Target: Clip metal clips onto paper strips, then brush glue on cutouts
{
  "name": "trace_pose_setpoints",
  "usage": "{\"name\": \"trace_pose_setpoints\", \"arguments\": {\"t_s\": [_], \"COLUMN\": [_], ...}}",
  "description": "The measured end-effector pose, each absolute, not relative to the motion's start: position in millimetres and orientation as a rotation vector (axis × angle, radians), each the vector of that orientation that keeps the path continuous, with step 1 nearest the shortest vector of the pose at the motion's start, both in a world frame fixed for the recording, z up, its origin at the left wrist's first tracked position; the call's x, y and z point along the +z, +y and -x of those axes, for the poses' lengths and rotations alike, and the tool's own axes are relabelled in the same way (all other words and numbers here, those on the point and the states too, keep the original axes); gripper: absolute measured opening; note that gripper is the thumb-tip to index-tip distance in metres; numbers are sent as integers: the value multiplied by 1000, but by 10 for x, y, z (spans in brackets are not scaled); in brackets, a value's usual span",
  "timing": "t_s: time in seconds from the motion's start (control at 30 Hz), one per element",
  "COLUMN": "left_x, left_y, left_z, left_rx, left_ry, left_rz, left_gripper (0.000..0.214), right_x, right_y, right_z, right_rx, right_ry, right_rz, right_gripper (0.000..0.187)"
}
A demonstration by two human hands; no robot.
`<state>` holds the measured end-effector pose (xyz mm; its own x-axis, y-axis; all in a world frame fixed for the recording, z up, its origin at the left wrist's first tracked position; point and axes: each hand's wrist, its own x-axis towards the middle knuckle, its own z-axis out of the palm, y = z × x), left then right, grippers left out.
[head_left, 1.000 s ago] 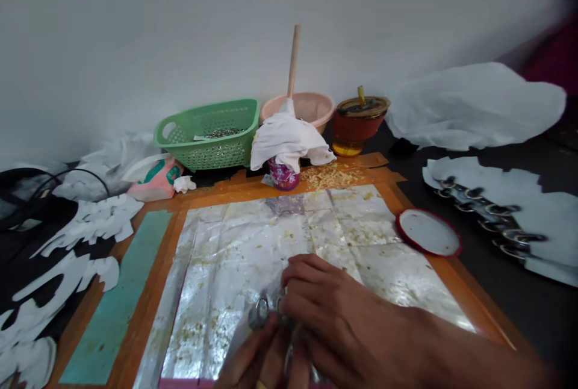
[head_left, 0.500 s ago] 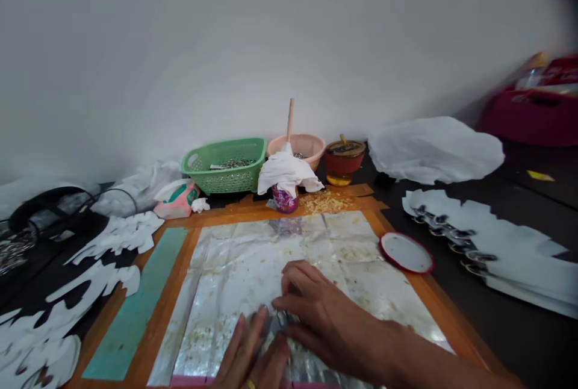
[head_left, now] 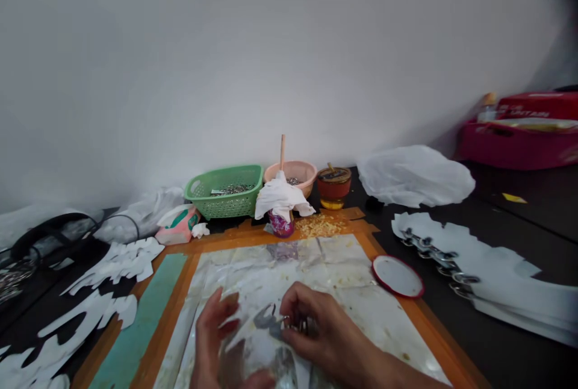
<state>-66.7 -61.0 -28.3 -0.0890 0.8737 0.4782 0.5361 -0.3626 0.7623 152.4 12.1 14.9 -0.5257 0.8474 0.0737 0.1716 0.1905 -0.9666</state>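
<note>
My right hand (head_left: pixel 318 326) is closed in a pinch around small shiny metal rings, partly hidden by the fingers. A grey piece with a curved metal ring (head_left: pixel 272 309) shows just left of those fingertips. My left hand (head_left: pixel 214 341) is left of it, its fingers and thumb curved and apart, with nothing visibly gripped. Both hands are over the stained white sheet (head_left: pixel 325 268) taped to the table with brown tape. Blur hides the finer shape of the metal pieces.
A green basket (head_left: pixel 226 207), a pink bowl (head_left: pixel 300 173), a cloth-covered purple can (head_left: pixel 282 227) and an amber jar (head_left: pixel 333 190) line the wall. White strips with metal rings (head_left: pixel 497 274) lie right, near a red-rimmed lid (head_left: pixel 397 276). White cut pieces (head_left: pixel 85 317) lie left.
The view has tipped upward, so the table items sit lower. My left hand has lifted from beside the right fingers and spread apart. Metal rings now show in my right hand.
</note>
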Motion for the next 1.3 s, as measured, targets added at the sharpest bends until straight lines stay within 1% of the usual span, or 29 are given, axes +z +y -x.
{"name": "trace_pose_setpoints", "arguments": {"t_s": [0.07, 0.1, 0.23, 0.33, 0.5, 0.63, 0.73, 0.77, 0.83, 0.93, 1.0, 1.07, 1.13, 1.2, 1.3], "left_x": [-249, -229, -72, 88, 196, 99, 2, -25, -64, -90, -88, -69, -33, 16, 75], "left_y": [-488, -426, -204, -81, 25, 27, 20, 22, 35, 69, 88, 92, 80, 60, 35], "left_z": [536, 460, 220, 153, 135, 134, 138, 142, 155, 180, 195, 199, 190, 170, 132], "left_rx": [1380, 1356, 1298, 1277, 1182, 1155, 1124, 1116, 1126, 1154, 1172, 1184, 1193, 1207, 1164], "left_ry": [1353, 1298, 1252, 1283, 1185, 1034, 1010, 1023, 1056, 1106, 1131, 1153, 1157, 1148, 1128], "left_rz": [-1692, -1624, -1452, -1352, -1147, -982, -887, -867, -846, -828, -829, -846, -871, -896, -832], "left_gripper": [98, 96, 66, 57, 65, 68, 68, 67, 67, 72, 75, 74, 73, 70, 69], "right_x": [150, 143, 103, 89, 124, 293, 388, 384, 323, 185, 132, 117, 111, 92, 65], "right_y": [142, 151, 180, 219, 287, 216, 168, 173, 218, 328, 382, 396, 377, 347, 319], "right_z": [-1509, -1504, -1521, -1575, -1695, -1769, -1759, -1739, -1687, -1640, -1649, -1668, -1667, -1640, -1589], "right_rx": [1423, 1439, 1445, 1423, 1356, 1437, 1520, 1547, 1615, 1755, 1747, 1661, 1599, 1582, 1528], "right_ry": [-1717, -1684, -1654, -1664, -1791, -1783, -1719, -1683, -1592, -1429, -1434, -1548, -1700, -1814, -1921], "right_rz": [893, 859, 796, 794, 827, 855, 860, 856, 836, 731, 676, 710, 814, 904, 945], "right_gripper": [21, 24, 31, 33, 30, 23, 19, 22, 34, 48, 51, 58, 58, 53, 49]}}
